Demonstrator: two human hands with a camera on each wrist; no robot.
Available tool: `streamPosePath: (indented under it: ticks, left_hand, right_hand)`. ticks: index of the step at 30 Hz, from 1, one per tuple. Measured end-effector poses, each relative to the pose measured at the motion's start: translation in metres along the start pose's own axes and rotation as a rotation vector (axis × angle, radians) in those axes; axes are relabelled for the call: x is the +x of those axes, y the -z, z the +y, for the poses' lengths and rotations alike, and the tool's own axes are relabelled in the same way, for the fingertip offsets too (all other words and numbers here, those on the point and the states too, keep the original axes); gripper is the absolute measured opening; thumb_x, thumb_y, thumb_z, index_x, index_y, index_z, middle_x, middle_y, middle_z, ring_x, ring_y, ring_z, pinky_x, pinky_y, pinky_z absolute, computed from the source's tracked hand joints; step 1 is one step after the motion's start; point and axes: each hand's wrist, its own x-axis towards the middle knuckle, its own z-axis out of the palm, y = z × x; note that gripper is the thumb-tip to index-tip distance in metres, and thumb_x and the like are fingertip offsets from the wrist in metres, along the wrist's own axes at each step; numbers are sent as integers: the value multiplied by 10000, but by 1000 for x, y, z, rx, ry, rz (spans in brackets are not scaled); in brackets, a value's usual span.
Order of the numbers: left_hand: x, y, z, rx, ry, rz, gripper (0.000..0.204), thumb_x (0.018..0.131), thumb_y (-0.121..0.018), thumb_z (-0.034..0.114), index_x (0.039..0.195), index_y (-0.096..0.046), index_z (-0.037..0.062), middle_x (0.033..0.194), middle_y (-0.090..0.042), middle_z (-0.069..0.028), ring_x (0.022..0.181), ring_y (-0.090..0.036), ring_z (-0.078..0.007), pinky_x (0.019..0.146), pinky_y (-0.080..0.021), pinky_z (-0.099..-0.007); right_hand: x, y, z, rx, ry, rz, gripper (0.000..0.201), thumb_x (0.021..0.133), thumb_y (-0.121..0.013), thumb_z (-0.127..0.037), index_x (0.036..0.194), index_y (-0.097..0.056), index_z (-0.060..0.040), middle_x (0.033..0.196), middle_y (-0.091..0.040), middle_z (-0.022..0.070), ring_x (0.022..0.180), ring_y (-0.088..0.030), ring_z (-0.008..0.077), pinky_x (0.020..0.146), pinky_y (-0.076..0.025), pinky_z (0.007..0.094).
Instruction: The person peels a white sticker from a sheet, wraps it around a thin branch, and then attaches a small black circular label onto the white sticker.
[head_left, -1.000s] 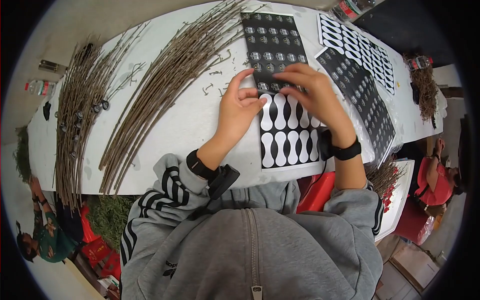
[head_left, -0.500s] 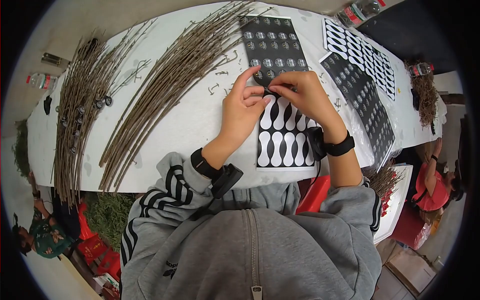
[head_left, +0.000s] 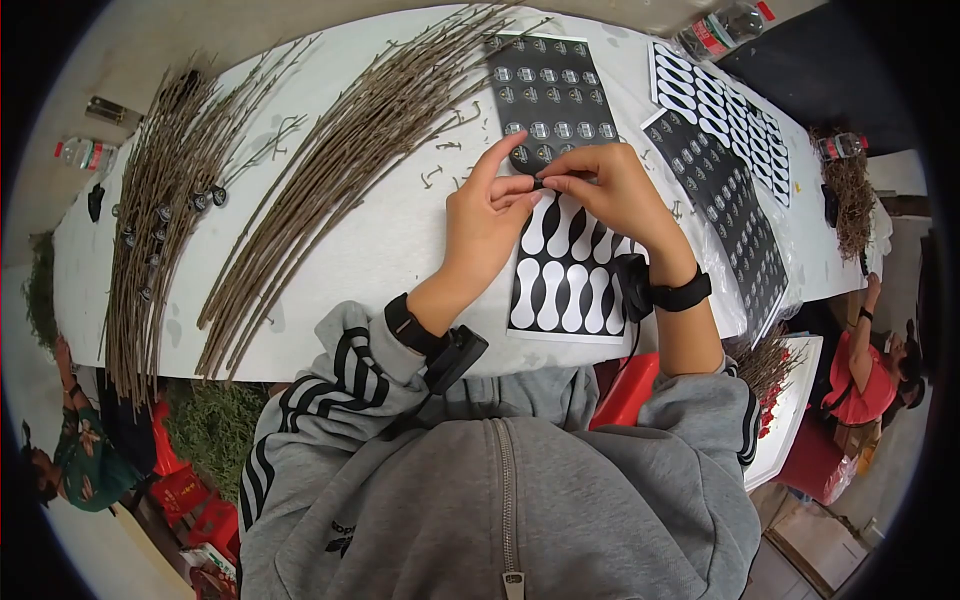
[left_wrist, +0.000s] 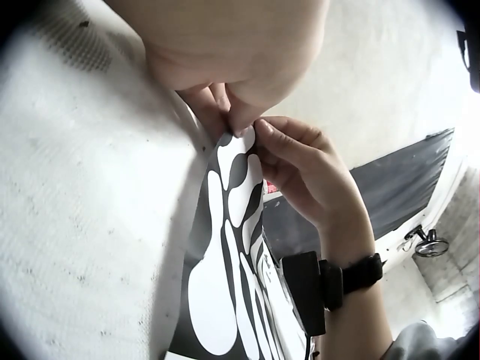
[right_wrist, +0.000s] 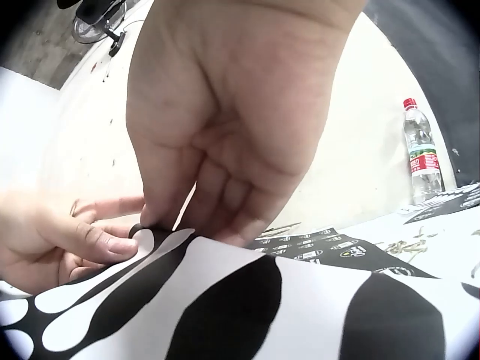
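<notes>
A sticker sheet (head_left: pixel 578 285) printed black with white dumbbell shapes lies at the table's front edge, its far edge raised between both hands. My left hand (head_left: pixel 480 225) pinches the far left corner, thumb over the patterned face (right_wrist: pixel 112 244) and index finger extended. Thumb and index finger of my right hand (head_left: pixel 620 205) pinch a small dark bit at that same corner, right against the left fingertips. In the left wrist view the sheet bends up toward the fingers. A black sheet of round logo stickers (head_left: pixel 555 95) lies just beyond.
Long bare twigs (head_left: pixel 330 190) lie in a bundle left of the hands, with another bundle (head_left: pixel 150 230) carrying round black tags farther left. More sticker sheets (head_left: pixel 725 195) lie on the right, some on plastic. A bottle (head_left: pixel 720 32) stands at the back; twig scraps (head_left: pixel 430 178) are scattered nearby.
My right hand has moved left and closed its thumb and index finger at the corner beside the left fingertips. My left hand stays nearly in place.
</notes>
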Motion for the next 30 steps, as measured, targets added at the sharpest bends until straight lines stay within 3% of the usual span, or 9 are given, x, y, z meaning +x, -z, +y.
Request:
streamPosePath:
  ticks: [7, 11, 18, 21, 24, 25, 27, 30]
  left_hand:
    - [-1, -1, 1, -36, 18, 4, 593, 816, -625, -67, 1351, -456, 124, 974, -672, -155, 860, -652, -126, 773, -518, -248]
    - [-3, 3, -1, 5, 51, -45, 595, 810, -626, -66, 1348, -456, 123, 990, -665, -147, 832, -654, -121, 735, -517, -248]
    - [-11, 5, 6, 149, 163, -140, 585, 818, -614, -67, 1348, -433, 102, 1047, -616, -116, 823, -632, -101, 731, -502, -216]
    - [-16, 16, 12, 203, 188, -121, 518, 820, -632, -37, 1300, -489, 95, 1082, -604, -122, 830, -631, -113, 724, -509, -224]
    - [-22, 36, 25, 587, -146, -126, 360, 806, -667, 15, 1154, -588, 67, 1062, -593, -124, 818, -619, -174, 710, -505, -269]
    - [-21, 48, 30, 595, -144, -114, 360, 806, -667, 15, 1154, -588, 67, 1062, -593, -124, 818, -619, -174, 710, -505, -269]
    - [-15, 84, 42, 1047, -512, 186, 255, 730, -724, 52, 962, -621, 24, 955, -590, -129, 773, -567, -288, 694, -473, -380]
    - [-13, 123, 56, 1205, -419, 250, 229, 739, -715, 55, 938, -608, 17, 902, -583, -131, 764, -547, -308, 714, -448, -391]
  right_hand:
    - [3, 3, -10, -94, -13, -10, 82, 856, -606, -41, 888, -623, 32, 714, -627, 95, 676, -609, 136, 639, -501, 272]
    - [6, -1, -5, -87, -32, 78, 84, 910, -539, -61, 946, -559, 13, 763, -623, 82, 733, -642, 140, 655, -515, 271]
    - [23, -2, 23, 320, -264, 397, 151, 993, -407, -115, 1075, -486, -16, 932, -628, 100, 813, -674, 178, 657, -536, 267]
    - [25, 2, 33, 327, -205, 496, 157, 992, -406, -108, 1084, -481, -4, 944, -622, 104, 805, -669, 174, 661, -536, 264]
    - [26, 11, 32, 351, -107, 597, 164, 989, -409, -97, 1091, -485, 7, 955, -614, 103, 794, -658, 161, 677, -531, 259]
    - [24, 15, 26, 360, -52, 659, 168, 986, -413, -90, 1093, -491, 12, 961, -610, 100, 787, -649, 149, 691, -526, 256]
    - [23, 22, 7, 395, 3, 639, 170, 985, -413, -85, 1090, -505, 12, 959, -609, 97, 785, -641, 143, 700, -523, 255]
    - [20, 33, -17, 446, 105, 620, 178, 982, -414, -75, 1084, -532, 10, 956, -608, 91, 780, -627, 132, 718, -515, 254]
